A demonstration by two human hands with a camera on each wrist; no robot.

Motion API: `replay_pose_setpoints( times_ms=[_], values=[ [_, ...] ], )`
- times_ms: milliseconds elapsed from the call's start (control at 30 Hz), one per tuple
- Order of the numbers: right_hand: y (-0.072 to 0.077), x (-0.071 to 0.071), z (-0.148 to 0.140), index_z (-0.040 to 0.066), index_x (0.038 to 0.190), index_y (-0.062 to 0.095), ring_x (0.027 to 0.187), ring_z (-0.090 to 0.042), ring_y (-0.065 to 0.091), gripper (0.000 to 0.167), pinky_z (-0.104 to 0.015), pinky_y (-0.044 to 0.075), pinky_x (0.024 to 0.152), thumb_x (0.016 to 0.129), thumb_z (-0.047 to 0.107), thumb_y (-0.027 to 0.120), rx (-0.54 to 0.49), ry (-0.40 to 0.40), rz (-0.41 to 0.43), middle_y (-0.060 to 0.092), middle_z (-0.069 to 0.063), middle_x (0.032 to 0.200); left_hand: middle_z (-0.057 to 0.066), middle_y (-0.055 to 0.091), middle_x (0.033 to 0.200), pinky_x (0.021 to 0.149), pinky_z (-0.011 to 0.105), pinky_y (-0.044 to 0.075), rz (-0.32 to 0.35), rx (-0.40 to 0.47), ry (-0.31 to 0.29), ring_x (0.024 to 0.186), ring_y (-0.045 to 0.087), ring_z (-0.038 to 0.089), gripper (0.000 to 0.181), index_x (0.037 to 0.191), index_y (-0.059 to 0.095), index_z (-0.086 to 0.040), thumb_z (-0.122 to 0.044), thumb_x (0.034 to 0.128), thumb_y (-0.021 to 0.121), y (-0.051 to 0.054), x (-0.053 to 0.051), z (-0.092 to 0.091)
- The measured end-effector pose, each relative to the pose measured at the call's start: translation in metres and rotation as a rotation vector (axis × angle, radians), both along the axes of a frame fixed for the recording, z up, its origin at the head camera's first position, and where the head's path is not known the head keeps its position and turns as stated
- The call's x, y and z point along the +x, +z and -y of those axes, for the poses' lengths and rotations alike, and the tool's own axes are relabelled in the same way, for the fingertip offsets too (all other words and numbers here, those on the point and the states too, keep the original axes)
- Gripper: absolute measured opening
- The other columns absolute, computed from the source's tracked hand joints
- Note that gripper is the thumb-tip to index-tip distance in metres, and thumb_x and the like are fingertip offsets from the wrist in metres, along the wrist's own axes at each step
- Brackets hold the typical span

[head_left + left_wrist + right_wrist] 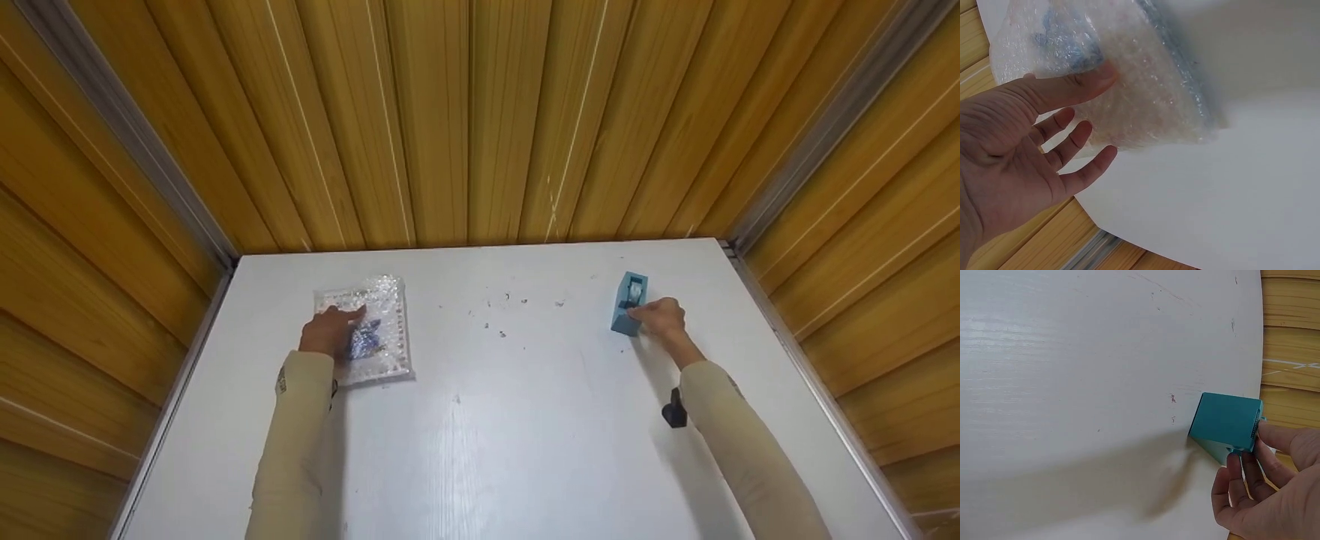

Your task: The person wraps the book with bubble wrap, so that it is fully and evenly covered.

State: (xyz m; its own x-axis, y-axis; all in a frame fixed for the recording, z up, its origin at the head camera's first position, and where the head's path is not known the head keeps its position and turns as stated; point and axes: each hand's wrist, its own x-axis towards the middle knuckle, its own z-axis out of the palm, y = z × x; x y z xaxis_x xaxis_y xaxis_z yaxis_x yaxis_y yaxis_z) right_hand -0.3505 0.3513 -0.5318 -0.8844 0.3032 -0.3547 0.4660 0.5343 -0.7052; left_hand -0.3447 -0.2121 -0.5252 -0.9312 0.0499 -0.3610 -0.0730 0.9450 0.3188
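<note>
On the left, my left hand (328, 330) grips the left edge of a flat package in bubble wrap (386, 322), a blue picture showing through the wrap. In the left wrist view the thumb lies across the package (1145, 95), while the other visible fingers (1075, 146) curl loosely near its edge; the index finger is mostly hidden. Over on the right, my right hand (661, 316) holds a teal tape dispenser (624, 321) with a clear roll in it. The right wrist view has thumb and fingers pinching one end of the dispenser (1227, 419), which looks tilted.
Both hands work over a white table (465, 435) with small dark scuffs near its middle. Yellow wood-patterned panels (450, 120) wall in the back and sides. A small black piece (675, 411) shows beside the right sleeve.
</note>
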Motion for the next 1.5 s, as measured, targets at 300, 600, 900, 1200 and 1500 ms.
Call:
replay_pose_setpoints(
  times_ms=[300, 600, 900, 1200, 1500],
  values=[
    [0.0, 0.002, 0.005, -0.012, 0.116, 0.069, 0.102, -0.031, 0.067, 0.037, -0.035, 0.054, 0.083, 0.095, 0.018, 0.067, 0.155, 0.019, -0.112, 0.069, -0.029, 0.124, 0.032, 0.021, 0.165, 0.118, 0.072, 0.022, 0.055, 0.09, 0.057, 0.148, 0.02, 0.06, 0.06, 0.159, 0.034, -0.026, -0.002, 0.1057, 0.046, 0.008, 0.001, 0.004],
    [0.001, 0.004, 0.003, -0.011, 0.121, 0.068, 0.116, -0.04, 0.067, 0.038, -0.043, 0.055, 0.095, 0.096, 0.019, 0.068, 0.151, -0.004, -0.105, 0.068, -0.028, 0.127, 0.028, 0.017, 0.168, 0.122, 0.069, 0.015, 0.105, 0.172, 0.153, 0.151, 0.014, 0.058, 0.062, 0.157, 0.038, -0.023, -0.058, 0.1078, 0.027, 0.008, 0.004, 0.0],
    [-0.003, -0.001, -0.002, -0.013, 0.139, 0.053, 0.132, -0.038, 0.054, 0.055, -0.046, 0.045, 0.114, 0.097, 0.022, 0.065, -0.076, -0.1, -0.027, 0.055, -0.029, 0.146, 0.023, 0.014, 0.17, 0.122, 0.07, 0.013, 0.177, 0.202, 0.193, 0.153, 0.01, 0.056, 0.061, 0.16, 0.032, -0.022, -0.054, 0.1087, 0.033, 0.012, 0.004, 0.0],
    [-0.011, 0.001, -0.003, -0.01, 0.132, 0.057, 0.119, -0.028, 0.057, 0.055, -0.04, 0.049, 0.106, 0.094, 0.027, 0.072, -0.118, -0.087, -0.067, 0.06, -0.024, 0.137, 0.027, 0.022, 0.167, 0.121, 0.068, 0.02, 0.106, 0.14, 0.137, 0.15, 0.019, 0.057, 0.061, 0.158, 0.039, -0.019, -0.054, 0.1086, 0.032, 0.006, 0.004, 0.001],
    [-0.029, 0.002, -0.01, -0.002, 0.145, 0.051, 0.152, -0.031, 0.035, 0.059, -0.04, 0.031, 0.126, 0.101, 0.033, 0.065, -0.458, -0.11, -0.082, 0.04, -0.019, 0.16, 0.029, 0.028, 0.163, 0.12, 0.069, 0.025, 0.052, 0.093, 0.112, 0.146, 0.026, 0.059, 0.063, 0.155, 0.042, -0.015, -0.055, 0.1084, 0.031, -0.002, -0.003, 0.001]
  ],
)
